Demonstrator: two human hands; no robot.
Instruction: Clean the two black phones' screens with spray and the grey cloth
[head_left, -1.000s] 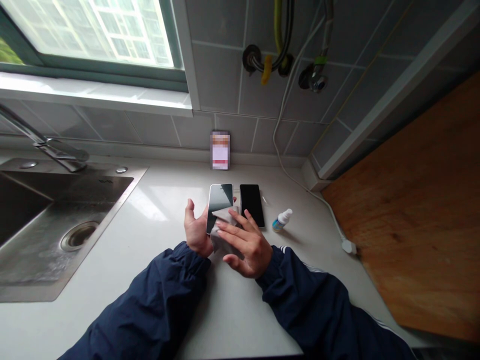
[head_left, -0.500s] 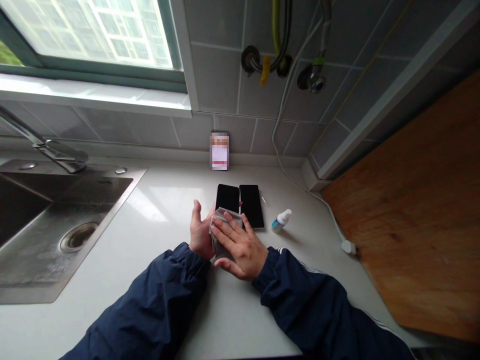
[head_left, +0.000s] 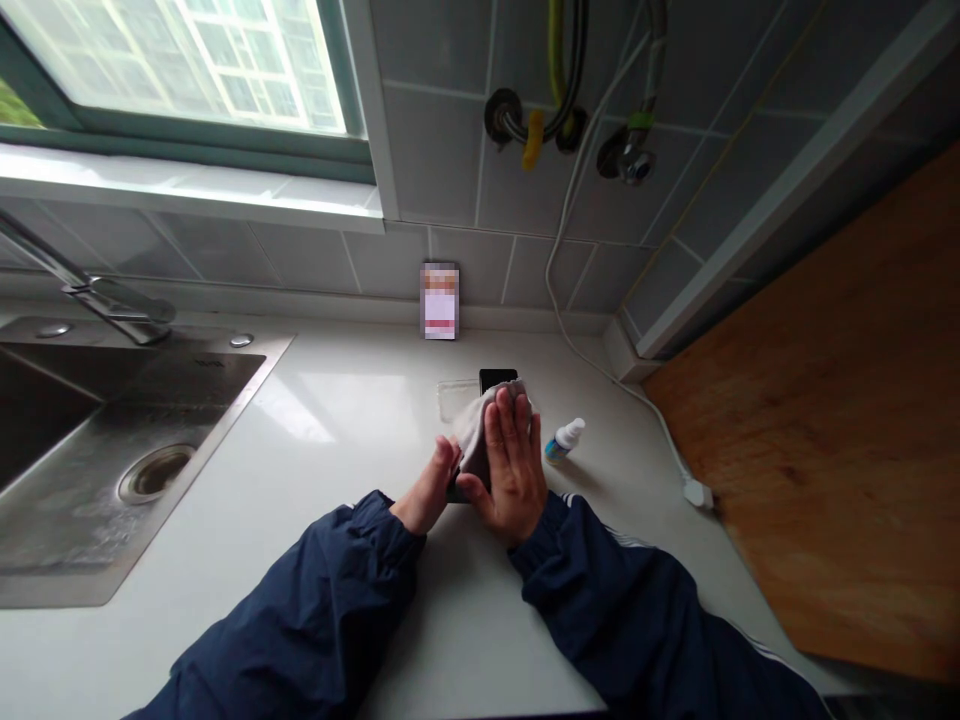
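Observation:
A grey cloth point(head_left: 474, 420) drapes under my right hand point(head_left: 511, 465), whose fingers lie flat and side by side on it, pressing it down. Below the cloth, the dark edge of a phone point(head_left: 455, 493) shows beside my left hand point(head_left: 429, 487), which grips it from the left; most of this phone is hidden. Beyond the cloth, the top of a black slab-shaped device point(head_left: 498, 378) lies on the counter, partly covered. To its left is a clear, thin, case-like piece point(head_left: 452, 400). Right of my right hand stands a small white-capped spray bottle point(head_left: 564, 440).
Against the tiled wall leans a phone with a lit, blurred screen point(head_left: 439, 302). A steel sink point(head_left: 225, 400) with a tap point(head_left: 120, 310) is at the left. A white cable ends in a plug point(head_left: 697, 494) near the wooden panel point(head_left: 825, 430) on the right.
My right hand and the cloth have moved right and up, fingers now pointing away from me. The held phone has shifted toward me and under the cloth, uncovering the clear piece.

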